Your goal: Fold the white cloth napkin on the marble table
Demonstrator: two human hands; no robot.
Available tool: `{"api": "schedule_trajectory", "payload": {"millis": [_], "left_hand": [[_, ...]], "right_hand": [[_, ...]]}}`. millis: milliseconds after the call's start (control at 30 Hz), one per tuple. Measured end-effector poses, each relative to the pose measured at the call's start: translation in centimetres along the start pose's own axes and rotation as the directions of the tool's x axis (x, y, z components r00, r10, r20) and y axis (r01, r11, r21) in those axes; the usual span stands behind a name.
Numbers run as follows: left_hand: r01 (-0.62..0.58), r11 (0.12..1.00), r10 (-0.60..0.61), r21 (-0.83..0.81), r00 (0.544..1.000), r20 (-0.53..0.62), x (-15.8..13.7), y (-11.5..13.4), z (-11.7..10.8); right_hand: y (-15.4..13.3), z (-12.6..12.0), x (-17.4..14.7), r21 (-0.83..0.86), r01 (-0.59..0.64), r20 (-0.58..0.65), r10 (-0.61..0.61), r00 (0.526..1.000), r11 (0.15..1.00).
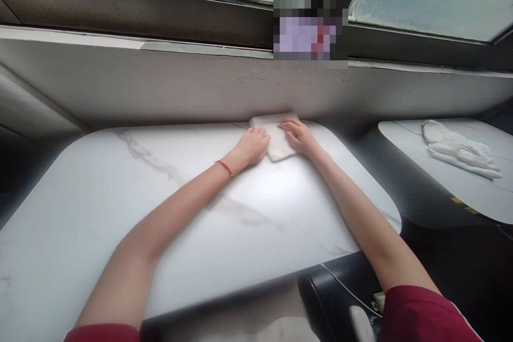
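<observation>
Head view: your left hand (253,147) and right hand (301,137) rest on a folded white cloth (279,144), which lies at the far edge of the marble-patterned tabletop (120,214), toward its far right corner. The fingers of your left hand are curled at the cloth's left side; whether they grip it cannot be told. Those of your right hand are extended and slightly bent over its right part, not closed into a fist. A red bracelet (225,168) circles your left wrist. Behind the far edge stands a pale wall (172,85), with windows (433,0) above. At right, a second tabletop (449,179) carries a crumpled white towel (460,150), set in from its far edge. Below the near edge, toward its right end, runs a white cable (348,289).
</observation>
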State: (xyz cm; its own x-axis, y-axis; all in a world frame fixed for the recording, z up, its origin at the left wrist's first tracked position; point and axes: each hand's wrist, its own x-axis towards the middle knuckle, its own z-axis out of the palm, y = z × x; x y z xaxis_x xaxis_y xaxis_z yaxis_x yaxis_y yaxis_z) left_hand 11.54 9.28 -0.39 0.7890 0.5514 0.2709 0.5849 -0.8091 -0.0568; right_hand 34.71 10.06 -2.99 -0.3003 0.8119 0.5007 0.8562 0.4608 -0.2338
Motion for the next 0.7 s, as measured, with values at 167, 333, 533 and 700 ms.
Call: {"api": "schedule_trajectory", "payload": {"millis": [167,333,533,700], "left_hand": [[-0.134,0.990,0.136,-0.045,0.990,0.039,-0.3,1.8,-0.8],[-0.265,0.956,0.268,-0.127,0.963,0.010,-1.5,6.8,-0.9],[-0.425,0.886,0.420,-0.188,0.905,-0.065,-4.4,13.7,-1.1],[-0.486,0.831,0.472,-0.271,0.873,-0.119,-5.0,15.3,-0.8]], "right_hand": [[0.2,-1.8,-3.4,-0.098,0.002,-0.009,-0.003,1.000,0.995],[-1.1,-5.7,-10.4,-0.159,-0.025,-0.019,0.022,1.000,0.987],[-5.8,-10.7,-20.2,-0.268,-0.118,-0.037,0.112,0.993,0.956],[-8.6,-11.9,-24.3,-0.423,-0.211,-0.055,0.207,0.977,0.881]]}}
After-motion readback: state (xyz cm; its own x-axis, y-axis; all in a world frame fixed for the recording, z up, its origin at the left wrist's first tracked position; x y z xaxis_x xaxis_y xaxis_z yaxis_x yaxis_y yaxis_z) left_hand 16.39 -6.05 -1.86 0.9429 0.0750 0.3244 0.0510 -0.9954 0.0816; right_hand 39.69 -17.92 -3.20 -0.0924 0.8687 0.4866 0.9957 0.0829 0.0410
